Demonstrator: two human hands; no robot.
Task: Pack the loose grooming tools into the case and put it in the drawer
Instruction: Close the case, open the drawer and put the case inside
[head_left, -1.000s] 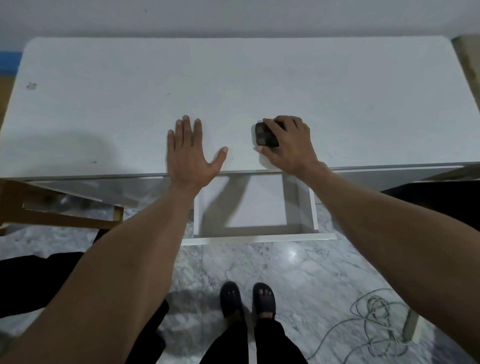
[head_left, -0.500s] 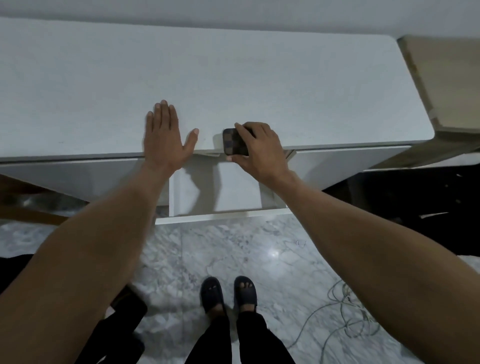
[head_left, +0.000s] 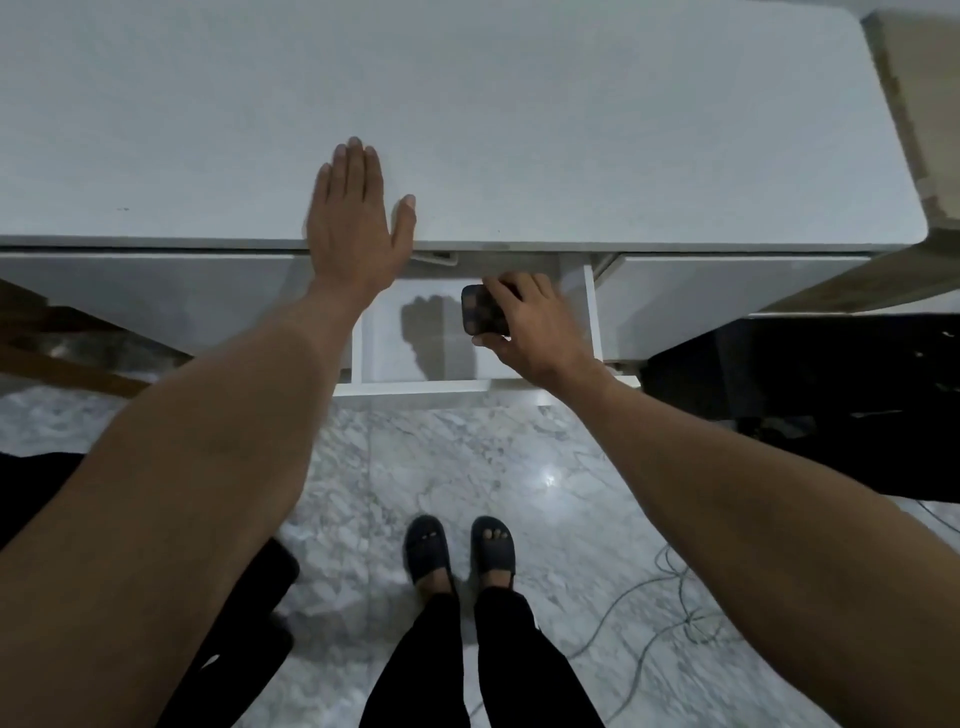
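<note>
Case (head_left: 484, 317): small dark checkered pouch, sitting in the right hand over the right half of the open drawer (head_left: 415, 387), not set down yet as far as I can tell.
Handling: looks light and pretty stiff, holds its flat shape with no sag (my guess, it fits in one hand easily). Probably not fragile, though the tools inside may rattle. Surface looks smooth, so maybe a bit slippery.
Where to hold: across the short sides, thumb on one edge and fingers over the other, which is what's happening.
Right hand (head_left: 524, 325): curled round the case, fingers over the far edge, thumb under the near edge, wrist reaching in over the drawer front.
Left hand (head_left: 353, 218): flat and spread, palm down on the counter (head_left: 571, 130) edge just left of the drawer, holding nothing (looks like bracing).
Head view only: drawer floor is bare white with the hand's shadow on it.
</note>
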